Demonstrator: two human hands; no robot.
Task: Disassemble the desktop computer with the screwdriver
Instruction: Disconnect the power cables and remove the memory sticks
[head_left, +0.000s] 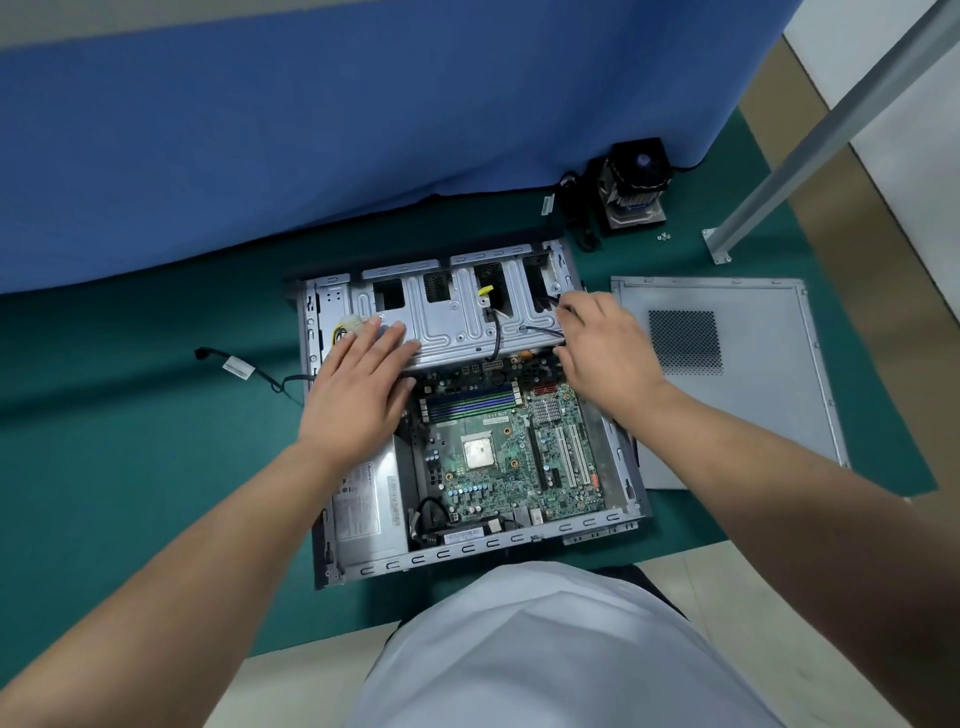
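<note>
Green mat under an opened case, blue cloth behind.
Left of the case lies a cable; inside it, left hand presses flat on the drive cage, motherboard below, right hand curled around black wires; right, a side panel.
</note>
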